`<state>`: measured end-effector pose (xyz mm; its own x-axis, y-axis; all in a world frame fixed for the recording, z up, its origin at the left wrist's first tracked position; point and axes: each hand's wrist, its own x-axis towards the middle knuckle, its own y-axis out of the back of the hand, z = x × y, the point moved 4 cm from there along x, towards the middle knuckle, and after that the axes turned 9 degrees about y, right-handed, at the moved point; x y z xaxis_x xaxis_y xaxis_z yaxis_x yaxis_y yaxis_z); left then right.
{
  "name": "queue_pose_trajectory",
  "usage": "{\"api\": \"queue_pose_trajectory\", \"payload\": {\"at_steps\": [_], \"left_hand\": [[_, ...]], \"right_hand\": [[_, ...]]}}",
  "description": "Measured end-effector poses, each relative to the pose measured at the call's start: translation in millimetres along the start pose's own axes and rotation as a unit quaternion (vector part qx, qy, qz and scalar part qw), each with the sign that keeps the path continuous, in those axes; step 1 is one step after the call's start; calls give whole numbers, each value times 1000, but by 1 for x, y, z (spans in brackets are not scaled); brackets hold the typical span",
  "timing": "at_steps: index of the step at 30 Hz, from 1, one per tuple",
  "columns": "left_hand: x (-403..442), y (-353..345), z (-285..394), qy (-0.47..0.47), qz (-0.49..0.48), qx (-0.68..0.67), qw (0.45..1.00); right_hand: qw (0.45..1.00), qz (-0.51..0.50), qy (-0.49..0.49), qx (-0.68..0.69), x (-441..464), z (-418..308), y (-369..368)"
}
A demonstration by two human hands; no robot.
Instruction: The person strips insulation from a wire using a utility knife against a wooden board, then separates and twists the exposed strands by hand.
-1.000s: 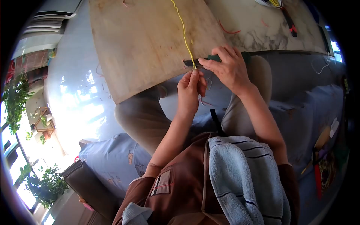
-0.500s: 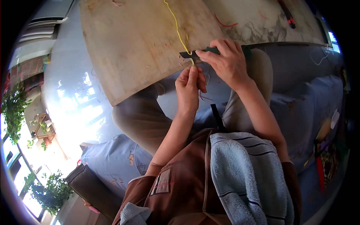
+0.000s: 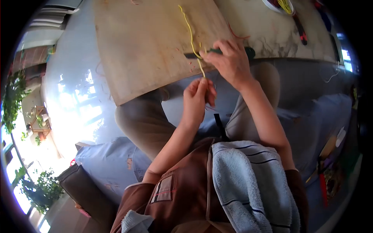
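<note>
A thin yellow wire (image 3: 191, 35) runs down the wooden board towards me. My left hand (image 3: 198, 95) pinches its lower end between thumb and forefinger, just off the board's near edge. Between that hand and the blade, the wire is taut and looks paler. My right hand (image 3: 230, 62) grips a green-handled knife (image 3: 250, 53). The dark knife blade lies flat and sideways across the wire, and my right thumb is close to where they cross. Motion blurs the blade and fingertips, so whether it cuts the covering cannot be made out.
The wooden board (image 3: 132, 50) reaches over my knees, with small reddish scraps on it. A red wire (image 3: 237, 35) and a red-and-black tool (image 3: 301, 33) lie at the right. A white bowl (image 3: 268, 4) with yellow wire stands at the top right.
My left hand has drawn back towards me, away from the blade, and a longer pale stretch of wire shows between them. The head view has shifted, bringing the white bowl into sight.
</note>
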<state>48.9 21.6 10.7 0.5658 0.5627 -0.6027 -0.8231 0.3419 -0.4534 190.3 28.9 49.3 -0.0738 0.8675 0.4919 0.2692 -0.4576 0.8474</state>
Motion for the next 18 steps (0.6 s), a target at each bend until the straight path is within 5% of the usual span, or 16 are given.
{"api": "queue_pose_trajectory", "payload": {"at_steps": [1,8,18], "left_hand": [[-17,-1,-4,62,-12,18,998],[11,6,6,-19,-37,53,998],[12,0,3,21,-35,-38,998]], "right_hand": [[1000,-1,9,24,-11,-8,5],[999,-6,6,33,-10,-13,10],[998,45,-29,-17,-19,-23,10]]}}
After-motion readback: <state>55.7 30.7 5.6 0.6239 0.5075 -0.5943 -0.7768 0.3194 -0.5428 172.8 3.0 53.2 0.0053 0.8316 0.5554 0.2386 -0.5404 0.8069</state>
